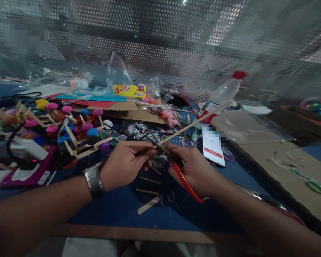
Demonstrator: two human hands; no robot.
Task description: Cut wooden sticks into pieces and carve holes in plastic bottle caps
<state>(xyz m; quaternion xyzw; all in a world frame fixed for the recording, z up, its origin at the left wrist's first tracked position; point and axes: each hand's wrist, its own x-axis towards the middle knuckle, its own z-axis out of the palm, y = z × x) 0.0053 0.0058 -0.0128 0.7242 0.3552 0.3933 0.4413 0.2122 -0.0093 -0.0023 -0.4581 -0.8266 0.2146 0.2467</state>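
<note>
My left hand (130,159), with a metal watch at its wrist, pinches one end of a long thin wooden stick (195,122). The stick slants up to the right, in front of a bottle. In my right hand (194,167) is a pair of scissors (186,184) with red handles. Their blades lie at the stick near my left fingertips; whether they have cut into it I cannot tell. Below the hands, short thin sticks (149,180), a flat craft stick (148,205) and thin rubber bands (167,197) lie on the blue tabletop (109,210).
Stick pieces with coloured clay balls (66,109) crowd the left, behind a purple power strip (46,166). A phone (213,146) and a red-capped bottle (222,94) stand right of centre. Cardboard (291,160) lies far right. A perforated metal panel (160,39) closes the back.
</note>
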